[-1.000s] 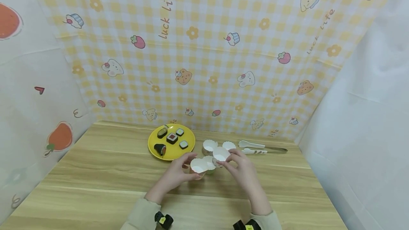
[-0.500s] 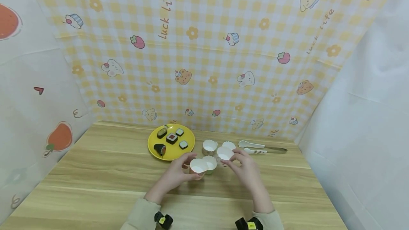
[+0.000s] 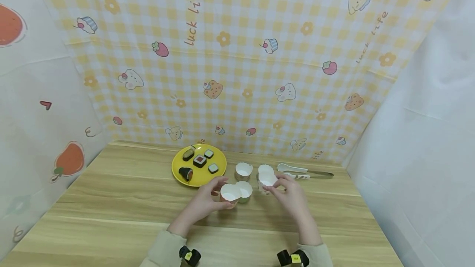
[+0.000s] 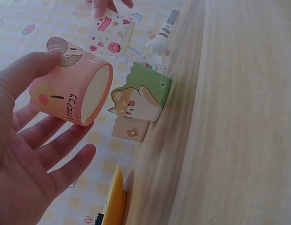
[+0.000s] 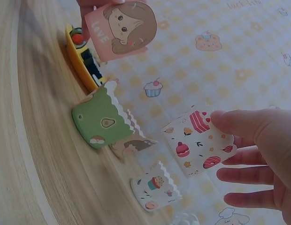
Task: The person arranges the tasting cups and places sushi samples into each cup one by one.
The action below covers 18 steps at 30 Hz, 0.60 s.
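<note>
My left hand (image 3: 208, 200) holds a pink paper baking cup (image 4: 72, 86), marked "sleepyy", between thumb and fingers, raised off the wooden table. Between the thumb and fingers of my right hand (image 3: 291, 196) is a white baking cup (image 5: 198, 143) printed with cakes and macarons, also held in the air. Right behind it stands a white cup (image 5: 154, 188) with a cupcake print, partly overlapped in the head view. A green cup (image 5: 99, 117) with an avocado and a dog stands beside the pink one. Farther back is a brown cup (image 3: 243, 172).
A yellow plate (image 3: 219, 172) with several toy sushi pieces sits at the back left. Two white-handled utensils, a spoon-ended one (image 3: 292, 167) and a paw-ended one (image 3: 297, 176), lie at the back right. A patterned cloth (image 3: 241, 73) hangs behind the table.
My right hand has carried the white cup to the right, away from the pink and green cups, to just in front of the standing white cup. My left hand stays nearly still.
</note>
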{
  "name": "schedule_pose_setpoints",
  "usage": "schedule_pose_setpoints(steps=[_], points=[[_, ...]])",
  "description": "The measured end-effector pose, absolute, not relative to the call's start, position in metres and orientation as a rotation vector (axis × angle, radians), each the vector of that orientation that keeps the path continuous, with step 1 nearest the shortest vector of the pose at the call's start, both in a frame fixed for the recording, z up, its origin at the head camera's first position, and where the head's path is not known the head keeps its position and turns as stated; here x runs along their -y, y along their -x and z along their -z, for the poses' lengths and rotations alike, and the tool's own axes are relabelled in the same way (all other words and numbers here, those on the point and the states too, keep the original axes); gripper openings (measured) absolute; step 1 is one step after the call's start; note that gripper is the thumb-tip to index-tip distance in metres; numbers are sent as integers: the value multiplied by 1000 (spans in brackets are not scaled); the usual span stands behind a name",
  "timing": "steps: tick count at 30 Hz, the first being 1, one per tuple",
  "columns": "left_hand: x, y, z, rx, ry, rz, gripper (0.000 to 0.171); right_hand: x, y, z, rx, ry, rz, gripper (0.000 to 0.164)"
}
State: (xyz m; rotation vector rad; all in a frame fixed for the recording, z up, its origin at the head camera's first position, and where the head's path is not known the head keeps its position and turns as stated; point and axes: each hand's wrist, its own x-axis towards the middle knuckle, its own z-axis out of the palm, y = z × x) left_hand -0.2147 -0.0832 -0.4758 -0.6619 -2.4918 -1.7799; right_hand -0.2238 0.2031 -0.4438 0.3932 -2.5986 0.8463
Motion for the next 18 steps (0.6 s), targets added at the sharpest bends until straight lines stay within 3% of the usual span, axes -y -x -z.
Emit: schedule_pose_setpoints(steps=[18], points=[[82,213,475,2511,658,1750,74,-214,228,450,2664,-371,-821,19]])
